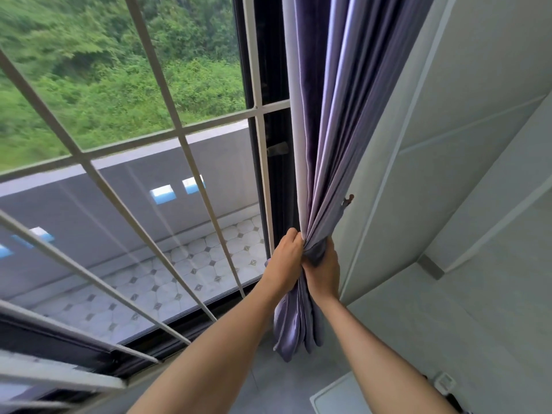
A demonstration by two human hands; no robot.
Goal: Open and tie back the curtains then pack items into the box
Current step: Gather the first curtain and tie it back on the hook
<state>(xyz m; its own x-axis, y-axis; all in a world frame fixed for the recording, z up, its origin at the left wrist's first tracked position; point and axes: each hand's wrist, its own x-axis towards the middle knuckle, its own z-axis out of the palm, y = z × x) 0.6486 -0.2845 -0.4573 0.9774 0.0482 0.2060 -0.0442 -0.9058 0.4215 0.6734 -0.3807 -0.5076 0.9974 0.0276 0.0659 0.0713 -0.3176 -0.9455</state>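
A purple curtain (328,115) hangs bunched into folds at the right side of the window, against the wall. My left hand (286,258) grips the gathered folds from the left. My right hand (324,268) grips them from the right at the same height, with a dark band of fabric under its fingers. Both hands pinch the curtain into a narrow waist; the lower part (295,324) hangs loose below them. A small wall hook (348,200) sticks out of the wall just above and right of my hands.
The window (119,174) with pale metal bars fills the left; a tiled balcony and green bushes lie beyond. A white wall (448,174) rises on the right. A white object's corner (337,395) shows at the bottom on the grey floor.
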